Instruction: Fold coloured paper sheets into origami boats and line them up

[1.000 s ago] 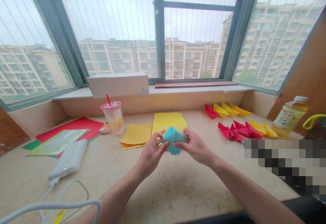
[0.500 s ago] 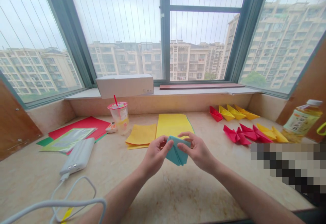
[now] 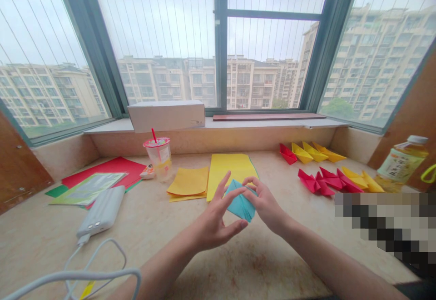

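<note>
A folded piece of light blue paper (image 3: 243, 207) with creased layers is held above the countertop. My right hand (image 3: 266, 203) grips its right side, thumb and index finger bent over the top edge. My left hand (image 3: 214, 222) has its fingers spread. Its index finger reaches across the front of the paper and its thumb lies by the lower corner; whether either presses on it I cannot tell. Just behind are yellow sheets (image 3: 226, 166), partly covered by the hands, and a stack of orange-yellow square paper (image 3: 188, 182).
Several folded red paper boats (image 3: 311, 182) and yellow paper boats (image 3: 318, 152) stand at the right, near a drink bottle (image 3: 402, 161). Leftward are a plastic cup (image 3: 159, 161) with a straw, red paper (image 3: 131, 170), and a white power bank (image 3: 102, 211) with a cable (image 3: 102, 273).
My left hand has let go of the paper's left edge and spread its fingers across the front. The paper has turned slightly in my right hand.
</note>
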`<state>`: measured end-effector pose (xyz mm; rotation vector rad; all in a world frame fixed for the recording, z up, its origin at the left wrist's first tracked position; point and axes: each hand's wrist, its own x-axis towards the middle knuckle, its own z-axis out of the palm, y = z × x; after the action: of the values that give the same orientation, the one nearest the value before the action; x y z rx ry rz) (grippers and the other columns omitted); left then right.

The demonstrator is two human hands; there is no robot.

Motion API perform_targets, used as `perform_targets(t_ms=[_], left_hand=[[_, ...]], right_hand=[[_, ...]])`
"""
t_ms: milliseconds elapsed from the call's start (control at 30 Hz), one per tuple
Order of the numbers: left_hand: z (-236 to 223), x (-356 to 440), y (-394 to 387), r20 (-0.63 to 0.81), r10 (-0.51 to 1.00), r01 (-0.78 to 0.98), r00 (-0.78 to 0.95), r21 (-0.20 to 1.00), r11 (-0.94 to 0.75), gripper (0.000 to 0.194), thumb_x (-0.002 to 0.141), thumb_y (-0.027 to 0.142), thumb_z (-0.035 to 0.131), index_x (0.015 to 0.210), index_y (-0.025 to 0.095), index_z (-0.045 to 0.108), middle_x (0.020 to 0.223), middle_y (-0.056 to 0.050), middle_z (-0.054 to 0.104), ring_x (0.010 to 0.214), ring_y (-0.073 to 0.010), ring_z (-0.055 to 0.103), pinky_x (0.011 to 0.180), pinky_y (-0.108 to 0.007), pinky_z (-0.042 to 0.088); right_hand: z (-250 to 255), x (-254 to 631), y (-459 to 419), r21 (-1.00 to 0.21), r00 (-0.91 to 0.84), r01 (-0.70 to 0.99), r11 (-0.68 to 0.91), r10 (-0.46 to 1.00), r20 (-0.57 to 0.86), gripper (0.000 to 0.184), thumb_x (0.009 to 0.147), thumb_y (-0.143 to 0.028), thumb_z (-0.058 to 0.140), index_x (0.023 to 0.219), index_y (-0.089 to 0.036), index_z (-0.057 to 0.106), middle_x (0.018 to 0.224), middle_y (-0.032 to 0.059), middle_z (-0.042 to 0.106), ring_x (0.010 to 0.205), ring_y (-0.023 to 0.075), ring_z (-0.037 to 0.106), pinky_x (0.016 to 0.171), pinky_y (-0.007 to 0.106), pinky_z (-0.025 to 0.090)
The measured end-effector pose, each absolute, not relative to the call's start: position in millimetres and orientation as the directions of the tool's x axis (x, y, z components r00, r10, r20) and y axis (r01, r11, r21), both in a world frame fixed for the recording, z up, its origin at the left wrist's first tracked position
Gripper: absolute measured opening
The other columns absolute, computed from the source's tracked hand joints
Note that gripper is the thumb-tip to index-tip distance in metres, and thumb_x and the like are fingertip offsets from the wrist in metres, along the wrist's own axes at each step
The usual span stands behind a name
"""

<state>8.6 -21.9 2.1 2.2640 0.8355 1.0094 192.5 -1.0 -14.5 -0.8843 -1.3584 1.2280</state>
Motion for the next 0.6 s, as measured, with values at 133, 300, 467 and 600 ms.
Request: perform_targets(t_ms=[133,300,467,600], left_hand=[[2,4,-18,0.397,0.683,0.373,0.613,0.616,-0.694,0.059,0.086,0.038,0.065,0.142,0.031,0.046,0.158,-0.013,0.028,0.143,-0.0338,0.033,0.113,-0.05,0.033],[1,5,-14,0.4,0.754,0.419,0.521,0.65,-0.634,0.036,0.097,0.038,0.046,0.127,0.025,0.058,0.112,-0.009,0.07,0.101,-0.0233,0.066,0.091,-0.035,0.049],[-5,10,-13,0.282,0.874,0.438,0.397,0.778,-0.45,0.04,0.096,0.051,0.039,0.087,0.019,0.061,0.066,0.0,0.06,0.056,-0.0151,0.056,0.052,-0.024,0.043],[-6,14,-14,0.211,0.9,0.287,0.381,0.898,-0.332,0.044,0.094,0.058,0.039,0.087,0.018,0.057,0.074,-0.001,0.058,0.059,-0.0151,0.056,0.048,-0.022,0.043]], right_hand=[[-17,195,2,-0.979,-0.26,-0.045,0.197,0.944,0.202,0.034,0.088,-0.054,0.057,0.095,-0.021,0.052,0.073,-0.0019,0.061,0.057,0.0133,0.054,0.053,0.025,0.042],[-19,197,-1,-0.84,-0.199,0.287,0.46,0.887,0.417,0.044,0.099,-0.054,0.034,0.099,-0.021,0.063,0.101,0.0078,0.065,0.1,0.0236,0.059,0.092,0.039,0.044],[-12,195,-10,-0.785,-0.326,0.26,0.563,0.816,0.477,0.039,0.099,-0.05,0.042,0.117,-0.022,0.062,0.12,0.0097,0.064,0.114,0.0253,0.057,0.099,0.039,0.042],[-8,193,-14,-0.811,-0.331,0.246,0.53,0.833,0.444,0.033,0.091,-0.048,0.059,0.106,-0.02,0.063,0.102,0.0075,0.069,0.094,0.0236,0.062,0.084,0.034,0.047]])
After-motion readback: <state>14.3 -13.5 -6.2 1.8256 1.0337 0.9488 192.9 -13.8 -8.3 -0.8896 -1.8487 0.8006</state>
